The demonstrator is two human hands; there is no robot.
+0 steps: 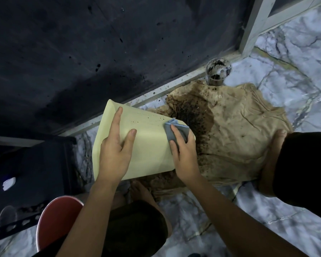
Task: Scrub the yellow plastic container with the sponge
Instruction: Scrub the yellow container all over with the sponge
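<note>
The yellow plastic container (148, 145) lies tilted on its side above a marble floor, its wide end toward me and small dark specks on its upper side. My left hand (115, 147) rests flat on the container's left side with straight fingers spread, steadying it. My right hand (183, 154) presses a grey-blue sponge (174, 131) against the container's right side near its narrow end; the fingers lie over the sponge and the thumb curls at its lower edge.
A tan cloth (235, 130) stained with dark grit is spread on the floor beyond the container. A dirty glass (218, 72) stands at its far edge by a dark wall. A red stool (57, 219) sits at lower left. My knees and feet frame the cloth.
</note>
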